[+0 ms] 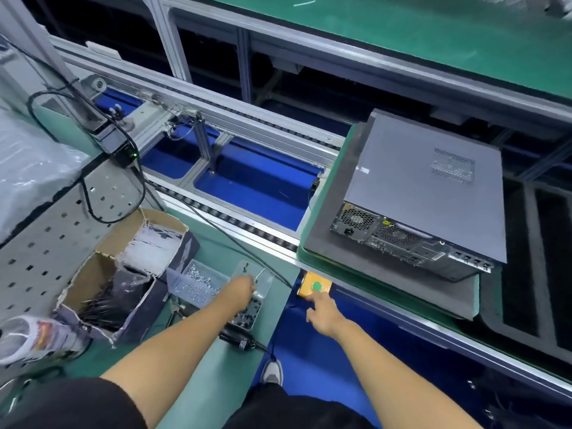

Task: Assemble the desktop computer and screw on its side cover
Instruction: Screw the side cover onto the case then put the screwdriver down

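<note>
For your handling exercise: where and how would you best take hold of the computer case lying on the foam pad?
Take the computer case with both hands on its two long side edges, from the near end. It lies flat on the foam pad, wide and smooth-topped, so one hand's fingers likely cannot span it.

1. The computer case lies on its side on a foam pad
2. The button box sits just before the pad's near-left corner
3. Left of the button box stand two screw trays, and a cardboard box further left
</note>
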A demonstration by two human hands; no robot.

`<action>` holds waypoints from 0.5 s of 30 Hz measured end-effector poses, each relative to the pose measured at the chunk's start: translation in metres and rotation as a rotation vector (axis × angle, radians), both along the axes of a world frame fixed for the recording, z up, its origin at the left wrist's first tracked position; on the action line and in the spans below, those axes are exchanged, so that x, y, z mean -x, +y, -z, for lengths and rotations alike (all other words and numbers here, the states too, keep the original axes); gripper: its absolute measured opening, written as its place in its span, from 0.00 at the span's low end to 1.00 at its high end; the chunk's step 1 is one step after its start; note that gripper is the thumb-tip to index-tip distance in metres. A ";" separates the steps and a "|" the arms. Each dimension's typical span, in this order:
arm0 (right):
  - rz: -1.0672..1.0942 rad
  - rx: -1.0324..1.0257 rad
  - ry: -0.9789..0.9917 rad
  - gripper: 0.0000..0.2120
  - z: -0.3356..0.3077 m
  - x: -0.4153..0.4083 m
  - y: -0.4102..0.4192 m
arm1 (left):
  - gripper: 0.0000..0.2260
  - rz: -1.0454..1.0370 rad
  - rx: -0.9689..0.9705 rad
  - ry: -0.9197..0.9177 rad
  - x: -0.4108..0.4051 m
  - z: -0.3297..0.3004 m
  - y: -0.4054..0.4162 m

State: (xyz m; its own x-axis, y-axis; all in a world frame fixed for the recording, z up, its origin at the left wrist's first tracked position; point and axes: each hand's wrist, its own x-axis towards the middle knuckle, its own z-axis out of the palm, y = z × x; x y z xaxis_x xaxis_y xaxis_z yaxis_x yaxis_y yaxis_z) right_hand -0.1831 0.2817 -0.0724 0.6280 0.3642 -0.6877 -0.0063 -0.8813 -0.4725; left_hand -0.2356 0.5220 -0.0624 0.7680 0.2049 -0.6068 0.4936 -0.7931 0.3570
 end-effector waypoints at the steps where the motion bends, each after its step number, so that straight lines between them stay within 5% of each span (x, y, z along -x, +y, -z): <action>1: -0.024 0.033 0.000 0.23 0.003 0.001 0.000 | 0.13 0.080 -0.044 0.003 0.003 0.005 0.002; 8: -0.189 0.222 -0.153 0.25 0.013 -0.006 0.005 | 0.28 0.343 -0.252 0.019 0.010 0.032 0.011; 15: -0.214 0.225 -0.161 0.24 0.014 -0.009 0.013 | 0.16 0.400 -0.380 -0.064 0.023 0.046 0.015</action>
State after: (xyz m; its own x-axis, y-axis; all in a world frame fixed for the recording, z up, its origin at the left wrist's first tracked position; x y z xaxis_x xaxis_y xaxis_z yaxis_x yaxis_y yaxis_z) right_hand -0.1741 0.2944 -0.0860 0.6607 0.3499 -0.6641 0.2489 -0.9368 -0.2460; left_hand -0.2584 0.5372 -0.1081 0.8638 0.0856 -0.4966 0.1145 -0.9930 0.0281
